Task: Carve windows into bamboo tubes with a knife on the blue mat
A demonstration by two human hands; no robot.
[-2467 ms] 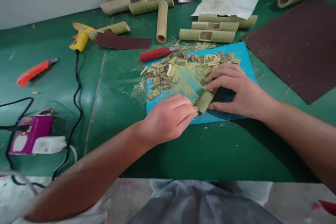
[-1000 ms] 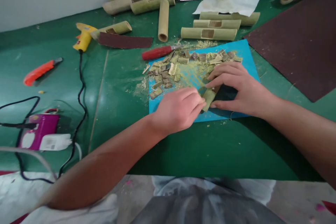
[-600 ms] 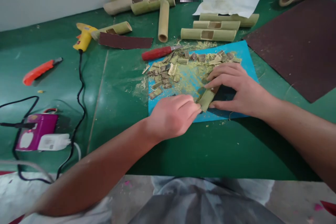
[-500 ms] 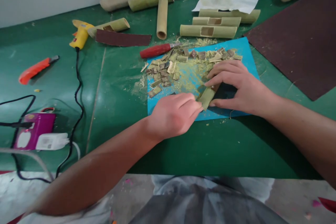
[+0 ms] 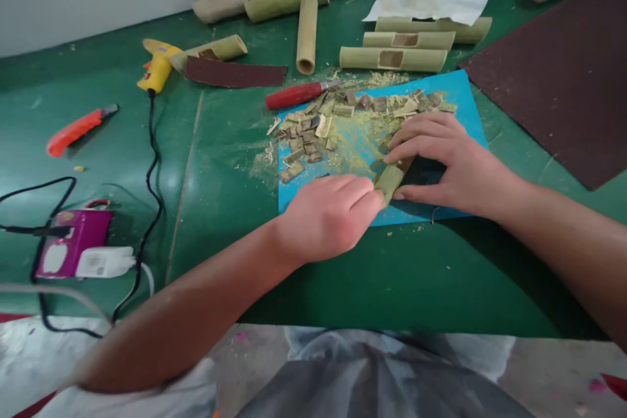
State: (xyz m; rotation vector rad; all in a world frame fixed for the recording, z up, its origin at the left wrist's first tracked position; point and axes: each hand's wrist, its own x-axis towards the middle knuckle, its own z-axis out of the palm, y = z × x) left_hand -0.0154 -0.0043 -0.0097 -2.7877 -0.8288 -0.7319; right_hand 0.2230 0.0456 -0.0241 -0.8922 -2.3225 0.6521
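A short green bamboo tube (image 5: 390, 181) lies slanted over a blue board (image 5: 467, 101), its far part covered by fingers. My right hand (image 5: 443, 160) grips it from the right, thumb on the near side and fingers over the top. At the tube's near end is my left hand (image 5: 333, 215), closed in a fist with its fingertips against that end; whatever it holds is hidden. Small bamboo chips (image 5: 306, 138) and pale green dust cover much of the board. A red-handled knife (image 5: 294, 95) rests at the board's far left edge.
Bamboo tubes with cut windows (image 5: 394, 59) line the back. Brown sheets, one a strip (image 5: 235, 72) and one large (image 5: 553, 85), flank the board. At left are a yellow glue gun (image 5: 160, 65), an orange utility knife (image 5: 76, 132), a purple power strip (image 5: 78, 241) and cords.
The whole view has shifted slightly, so things appear a little further right. Both hands keep nearly the same hold and place at the bamboo tube.
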